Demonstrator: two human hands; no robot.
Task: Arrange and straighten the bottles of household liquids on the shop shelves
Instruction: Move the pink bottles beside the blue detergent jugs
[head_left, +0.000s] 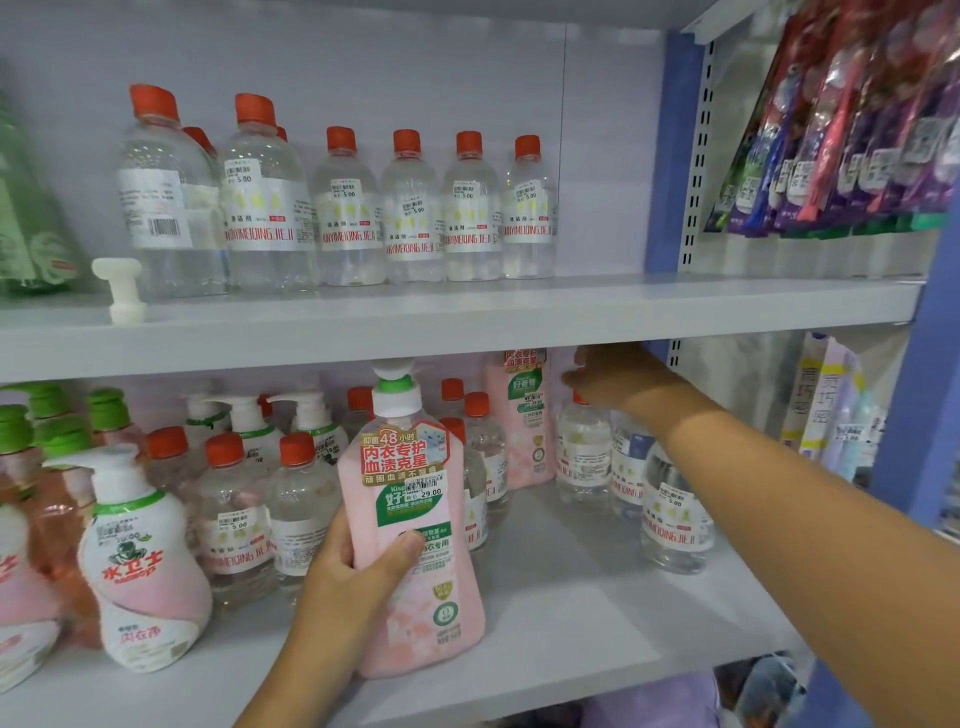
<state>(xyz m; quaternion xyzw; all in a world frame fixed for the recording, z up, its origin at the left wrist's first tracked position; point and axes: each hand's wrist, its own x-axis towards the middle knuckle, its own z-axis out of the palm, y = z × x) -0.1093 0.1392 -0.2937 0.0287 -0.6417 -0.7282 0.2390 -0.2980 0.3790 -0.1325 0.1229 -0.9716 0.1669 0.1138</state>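
My left hand (363, 566) grips a tall pink pump bottle (415, 525) with a green collar, held upright at the front of the lower shelf (571, 613). My right hand (613, 376) reaches deep under the upper shelf and grips the orange cap of a clear bottle (582, 457) at the back right. Two more clear bottles (675, 514) stand beside my right forearm. A second pink bottle (519, 421) stands at the back. Clear orange-capped bottles (239, 514) crowd the lower shelf's left and middle.
The upper shelf (467, 317) carries a row of clear orange-capped bottles (410, 213) and a loose white pump head (122, 291). White-and-pink pump bottles (140, 561) stand at the lower left. Hanging packets (841, 124) fill the neighbouring bay on the right.
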